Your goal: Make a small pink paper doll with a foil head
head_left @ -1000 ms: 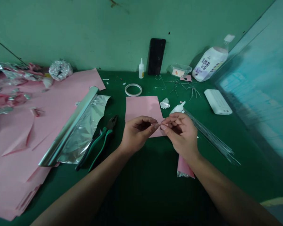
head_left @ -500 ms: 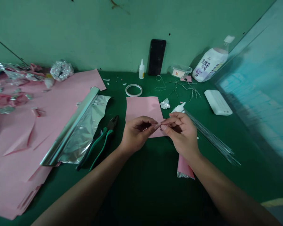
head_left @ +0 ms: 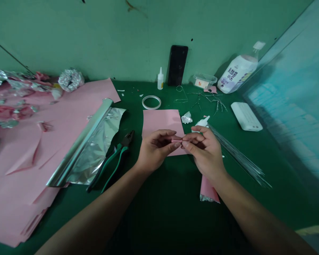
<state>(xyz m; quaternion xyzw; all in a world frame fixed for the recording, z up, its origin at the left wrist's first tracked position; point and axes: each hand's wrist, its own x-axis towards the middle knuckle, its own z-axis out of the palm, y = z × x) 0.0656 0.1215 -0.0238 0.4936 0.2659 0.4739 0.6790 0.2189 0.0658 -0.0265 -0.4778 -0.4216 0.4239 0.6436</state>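
Observation:
Between my fingertips is a small, thin pink roll [head_left: 176,141], seemingly of paper. My left hand [head_left: 156,148] pinches it from the left and my right hand [head_left: 205,147] holds its right end, with the two hands nearly touching. Below them lies a square pink sheet [head_left: 162,120] on the green table. A crumpled foil piece [head_left: 186,117] sits beside the sheet. Under my right wrist, a pink paper-wrapped piece [head_left: 208,189] shows foil at its lower end.
Pliers [head_left: 123,143] and a foil roll [head_left: 82,141] lie left, beside large pink sheets [head_left: 13,198]. Thin wires [head_left: 239,157] and a white glue bottle [head_left: 202,122] are right. A phone [head_left: 177,65], tape ring [head_left: 151,102] and drink bottle [head_left: 238,73] stand or lie behind.
The pink roll now shows more clearly between my fingertips, as my left fingers have shifted slightly. The whole view has moved very slightly.

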